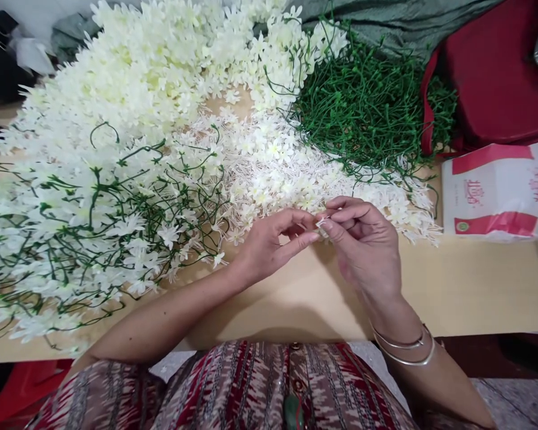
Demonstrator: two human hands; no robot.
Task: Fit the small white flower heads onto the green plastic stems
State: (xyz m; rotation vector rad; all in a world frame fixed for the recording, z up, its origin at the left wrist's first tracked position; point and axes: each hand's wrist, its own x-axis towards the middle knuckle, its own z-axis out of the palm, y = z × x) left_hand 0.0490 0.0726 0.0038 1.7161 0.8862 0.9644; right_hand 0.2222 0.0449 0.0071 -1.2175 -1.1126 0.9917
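Note:
My left hand [273, 242] and my right hand [370, 245] meet in front of my chest, just over the table's near part. Between their fingertips is a small white artificial flower piece [323, 224], partly covered by the fingers. My left thumb and index finger pinch it from the left, while the right thumb and fingers close on it from the other side. Right behind the hands lie loose white artificial flowers [269, 188] with thin pale stalks. Green plastic stems [363, 101] form a tangled pile beyond my right hand.
White flowers on green stems [130, 239] spread across the table's left side. A big heap of cream-white petals [138, 71] rises behind them. At the right are a red bag [502, 71] and a white-and-red printed bag [497, 191]. The wooden table's [466, 286] front edge is close to my body.

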